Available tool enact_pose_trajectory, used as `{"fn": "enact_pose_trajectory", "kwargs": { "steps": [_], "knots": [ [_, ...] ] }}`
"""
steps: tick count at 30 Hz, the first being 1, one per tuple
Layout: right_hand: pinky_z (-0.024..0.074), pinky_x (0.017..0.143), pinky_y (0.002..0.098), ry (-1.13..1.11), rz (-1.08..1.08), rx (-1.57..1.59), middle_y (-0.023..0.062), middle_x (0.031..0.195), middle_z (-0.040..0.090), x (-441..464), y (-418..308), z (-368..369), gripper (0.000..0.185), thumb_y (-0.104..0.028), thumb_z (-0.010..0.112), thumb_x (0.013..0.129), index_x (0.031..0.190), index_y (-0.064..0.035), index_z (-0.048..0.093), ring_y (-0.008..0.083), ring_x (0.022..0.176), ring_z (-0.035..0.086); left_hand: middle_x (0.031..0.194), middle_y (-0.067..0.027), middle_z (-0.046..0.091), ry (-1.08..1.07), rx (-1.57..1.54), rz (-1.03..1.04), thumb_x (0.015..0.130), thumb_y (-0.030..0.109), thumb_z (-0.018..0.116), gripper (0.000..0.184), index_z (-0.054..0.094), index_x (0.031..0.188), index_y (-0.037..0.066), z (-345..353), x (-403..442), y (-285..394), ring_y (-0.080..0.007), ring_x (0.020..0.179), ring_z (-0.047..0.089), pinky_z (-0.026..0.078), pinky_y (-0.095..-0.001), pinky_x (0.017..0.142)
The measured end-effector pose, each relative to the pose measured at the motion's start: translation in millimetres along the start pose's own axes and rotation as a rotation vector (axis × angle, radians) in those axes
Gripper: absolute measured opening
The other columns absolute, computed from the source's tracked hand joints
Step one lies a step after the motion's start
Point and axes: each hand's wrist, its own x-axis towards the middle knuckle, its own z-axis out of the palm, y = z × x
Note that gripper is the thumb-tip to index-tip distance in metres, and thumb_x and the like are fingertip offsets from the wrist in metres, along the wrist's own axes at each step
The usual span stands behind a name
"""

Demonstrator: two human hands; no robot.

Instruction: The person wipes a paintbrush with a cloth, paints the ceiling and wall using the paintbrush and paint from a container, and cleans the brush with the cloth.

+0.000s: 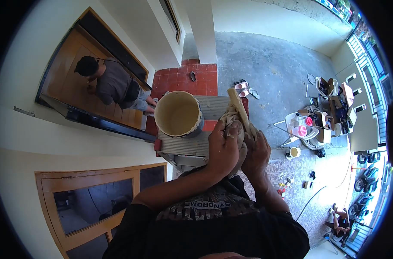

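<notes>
My left hand (223,149) is closed on a crumpled, damp-looking beige cloth (232,115) in front of my chest. Close beside it, my right hand (257,154) grips the same bunched cloth from the other side. A long pale strip (238,103) sticks up from the bundle; whether it is part of the cloth or a separate stick I cannot tell. To the left of my hands, a cream-coloured bucket (198,123) with a smeared rim stands on a ridged metal platform (187,144).
A person (118,84) stands at a wooden door (67,77) on the left. Sandals (244,88) lie on the grey floor below. At the right are a table with pink-lidded jars (302,126), boxes (323,134) and a small bucket (293,152). Another person (341,224) sits by motorbikes (369,177).
</notes>
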Motion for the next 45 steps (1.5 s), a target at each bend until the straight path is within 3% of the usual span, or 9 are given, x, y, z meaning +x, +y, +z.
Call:
{"fn": "enact_pose_trajectory", "kwargs": {
  "steps": [7, 9, 15, 19, 25, 31, 36, 42, 45],
  "knots": [
    [0.0531, 0.077, 0.0439, -0.048, 0.081, -0.075, 0.0221, 0.102, 0.064, -3.5, 4.1, 5.3, 0.024, -0.007, 0.065, 0.084, 0.103, 0.0057, 0.070, 0.0389, 0.088, 0.067, 0.101, -0.0072, 0.064, 0.015, 0.089, 0.004, 0.106, 0.013, 0.049, 0.027, 0.055, 0.125, -0.005, -3.5, 3.5, -5.3, -0.0085, 0.091, 0.057, 0.049, -0.0270, 0.081],
    [0.0497, 0.067, 0.0487, -0.001, 0.049, -0.027, 0.0219, 0.090, 0.063, -1.0, 4.4, 6.4, 0.021, 0.000, 0.062, 0.085, 0.106, 0.0056, 0.065, 0.0435, 0.078, 0.062, 0.101, -0.0075, 0.064, 0.023, 0.081, -0.004, 0.105, 0.012, 0.049, 0.027, 0.056, 0.124, -0.005, -3.7, 3.1, -3.7, -0.0093, 0.091, 0.058, 0.049, -0.0279, 0.081],
    [0.0525, 0.070, 0.0450, -0.058, 0.165, 0.114, 0.0214, 0.094, 0.066, 4.2, -2.2, 2.7, 0.023, -0.007, 0.067, 0.088, 0.108, 0.0045, 0.066, 0.0419, 0.082, 0.066, 0.137, -0.0196, 0.058, -0.106, 0.143, 0.187, 0.105, 0.009, 0.048, 0.037, 0.050, 0.139, -0.005, 7.8, -10.1, 2.3, -0.0225, 0.126, 0.058, 0.045, -0.0327, 0.105],
    [0.0544, 0.072, 0.0422, -0.036, 0.096, 0.039, 0.0221, 0.097, 0.069, 6.0, 3.8, 6.0, 0.023, -0.008, 0.066, 0.090, 0.110, 0.0038, 0.067, 0.0410, 0.086, 0.069, 0.135, -0.0198, 0.059, -0.059, 0.165, 0.163, 0.105, 0.008, 0.047, 0.038, 0.049, 0.141, -0.005, 7.1, -7.6, 5.6, -0.0223, 0.125, 0.057, 0.045, -0.0331, 0.105],
    [0.0511, 0.071, 0.0286, 0.096, 0.513, 0.283, 0.0050, 0.089, 0.072, 6.6, 17.2, 9.8, 0.025, -0.012, 0.055, 0.104, 0.118, 0.0028, 0.069, 0.0099, 0.079, 0.059, 0.133, -0.0176, 0.057, 0.021, 0.105, 0.163, 0.105, 0.007, 0.046, 0.039, 0.046, 0.142, -0.006, -7.1, -8.6, -10.0, -0.0206, 0.123, 0.056, 0.044, -0.0319, 0.105],
    [0.0479, 0.069, 0.0249, 0.133, 0.581, 0.546, 0.0045, 0.090, 0.073, 18.3, 24.3, -6.9, 0.023, -0.011, 0.064, 0.099, 0.117, 0.0021, 0.070, 0.0059, 0.075, 0.058, 0.136, -0.0208, 0.051, -0.042, 0.148, 0.228, 0.102, 0.008, 0.051, 0.050, 0.035, 0.147, -0.006, -11.9, -4.7, -16.4, -0.0267, 0.124, 0.053, 0.041, -0.0401, 0.107],
    [0.0417, 0.061, 0.0213, 0.164, 0.536, 0.556, 0.0028, 0.090, 0.070, 32.7, 12.7, -12.9, 0.031, -0.009, 0.072, 0.093, 0.121, 0.0025, 0.067, 0.0042, 0.069, 0.052, 0.148, -0.0341, 0.029, -0.174, 0.853, 0.494, 0.082, 0.012, 0.069, 0.087, 0.020, 0.149, -0.014, -15.4, 1.8, -21.0, -0.0481, 0.131, 0.037, 0.031, -0.0531, 0.111],
    [0.0370, 0.052, 0.0202, 0.206, 0.437, 0.690, 0.0019, 0.080, 0.064, 48.3, 12.5, -29.7, 0.024, -0.010, 0.069, 0.095, 0.115, 0.0018, 0.064, 0.0044, 0.058, 0.047, 0.148, -0.0342, 0.029, -0.254, 1.276, 0.498, 0.077, 0.016, 0.076, 0.095, 0.022, 0.149, -0.014, -16.3, 6.1, -8.9, -0.0448, 0.129, 0.041, 0.035, -0.0531, 0.108],
    [0.0410, 0.052, 0.0240, 0.148, 0.481, 1.045, 0.0104, 0.086, 0.068, 55.2, 11.2, -34.6, 0.026, -0.020, 0.059, 0.101, 0.114, 0.0018, 0.064, 0.0100, 0.058, 0.052, 0.147, -0.0324, 0.032, -0.249, 1.297, 0.547, 0.076, 0.019, 0.079, 0.094, 0.027, 0.147, -0.013, -21.1, -3.8, 3.3, -0.0425, 0.128, 0.043, 0.037, -0.0525, 0.106]
  ]
}}
